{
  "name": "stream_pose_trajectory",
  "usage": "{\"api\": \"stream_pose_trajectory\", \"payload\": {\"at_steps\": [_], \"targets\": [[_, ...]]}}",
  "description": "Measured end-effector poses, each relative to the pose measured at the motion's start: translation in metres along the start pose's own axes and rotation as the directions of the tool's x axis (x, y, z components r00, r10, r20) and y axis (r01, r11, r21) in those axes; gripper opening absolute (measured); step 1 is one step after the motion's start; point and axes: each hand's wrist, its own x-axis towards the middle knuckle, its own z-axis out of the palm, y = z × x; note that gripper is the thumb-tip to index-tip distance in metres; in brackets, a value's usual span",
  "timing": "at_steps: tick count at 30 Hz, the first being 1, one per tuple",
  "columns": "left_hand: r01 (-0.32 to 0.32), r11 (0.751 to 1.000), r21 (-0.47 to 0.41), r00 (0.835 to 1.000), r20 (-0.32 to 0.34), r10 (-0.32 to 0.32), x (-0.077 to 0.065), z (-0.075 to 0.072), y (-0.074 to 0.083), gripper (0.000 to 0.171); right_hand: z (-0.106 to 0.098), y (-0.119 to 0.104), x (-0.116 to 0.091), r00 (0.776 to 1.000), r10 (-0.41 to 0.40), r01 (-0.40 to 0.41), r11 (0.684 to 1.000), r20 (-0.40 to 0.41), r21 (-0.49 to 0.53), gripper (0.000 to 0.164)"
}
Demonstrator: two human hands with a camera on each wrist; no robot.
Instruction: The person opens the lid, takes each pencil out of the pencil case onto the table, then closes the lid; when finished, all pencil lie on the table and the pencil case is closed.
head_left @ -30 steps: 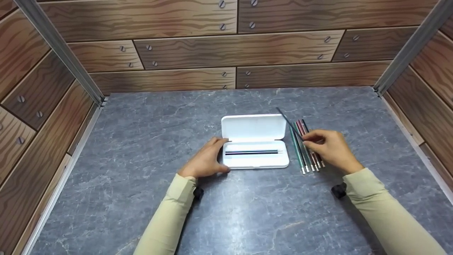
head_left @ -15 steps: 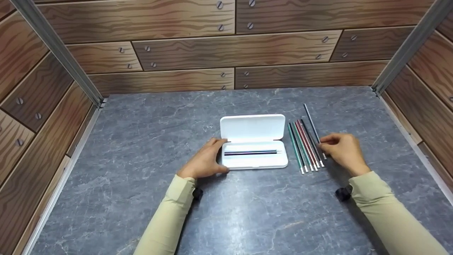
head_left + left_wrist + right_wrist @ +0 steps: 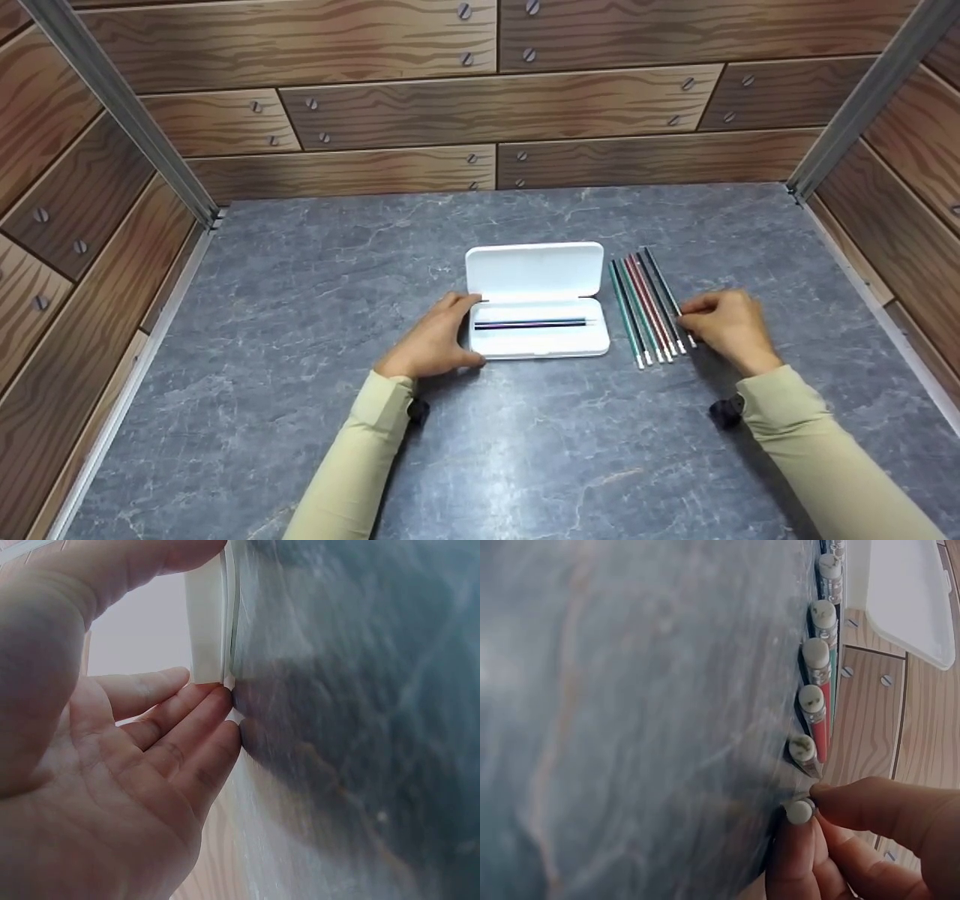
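Observation:
An opened white pencil case (image 3: 536,345) lies on the table with its lid (image 3: 534,271) tipped back. Two dark pencils (image 3: 529,324) lie lengthwise inside. My left hand (image 3: 431,341) holds the case's left end between thumb and fingers; in the left wrist view the fingertips meet the white wall (image 3: 206,630). To the right, several pencils (image 3: 646,304) in green, black and red lie slanted side by side, erasers toward me. At the row's right end my right hand (image 3: 727,322) pinches a dark pencil (image 3: 666,289) near its white eraser (image 3: 799,811), low at the tabletop.
The grey marbled tabletop (image 3: 300,315) runs back to a wood-patterned wall (image 3: 390,112). Similar side panels with metal corner posts (image 3: 127,120) stand left and right. The row of pencils lies close to the case's right edge.
My right hand has moved the dark pencil from across the row to its right side, then drawn it toward me, level with the others. My left hand has stayed on the case.

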Motion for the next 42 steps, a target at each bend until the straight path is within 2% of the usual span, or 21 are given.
{"api": "stream_pose_trajectory", "payload": {"at_steps": [19,22,25,27,29,32,35,37,42], "targets": [[-0.019,1.000,-0.008,1.000,-0.010,0.019,0.000,0.001,-0.002,0.097,0.001,-0.002,0.001,0.999,0.034,-0.034,0.999,0.037,0.010,0.034],[-0.023,1.000,-0.003,1.000,-0.011,0.023,0.000,0.002,-0.003,0.097,0.001,-0.006,0.001,1.000,0.023,-0.023,1.000,0.003,0.010,0.032],[-0.018,1.000,-0.001,1.000,-0.009,0.018,0.000,0.001,-0.002,0.097,0.003,-0.015,0.000,0.994,-0.044,0.042,0.999,-0.095,-0.028,0.026],[-0.017,1.000,-0.001,1.000,-0.010,0.017,0.000,0.000,-0.002,0.097,0.006,-0.025,-0.001,0.982,-0.109,0.102,0.993,-0.156,-0.053,0.023],[-0.016,1.000,-0.001,1.000,-0.013,0.016,0.000,0.000,-0.002,0.098,0.010,-0.037,-0.001,0.967,-0.177,0.170,0.984,-0.181,-0.053,0.021],[-0.013,1.000,0.001,1.000,-0.015,0.013,0.001,-0.001,-0.002,0.098,0.017,-0.054,0.001,0.955,-0.264,0.264,0.964,-0.131,-0.019,0.020],[-0.008,1.000,0.003,1.000,-0.012,0.008,0.001,-0.001,-0.002,0.099,0.029,-0.069,0.001,0.933,-0.359,0.360,0.933,-0.030,0.015,0.020],[-0.006,1.000,0.002,1.000,-0.010,0.006,0.001,-0.001,-0.001,0.099,0.038,-0.077,0.002,0.902,-0.429,0.429,0.903,0.035,0.022,0.019],[-0.003,1.000,-0.002,1.000,-0.001,0.003,0.000,0.000,-0.001,0.099,0.059,-0.090,0.007,0.800,-0.583,0.590,0.808,0.139,-0.007,0.016]]}}
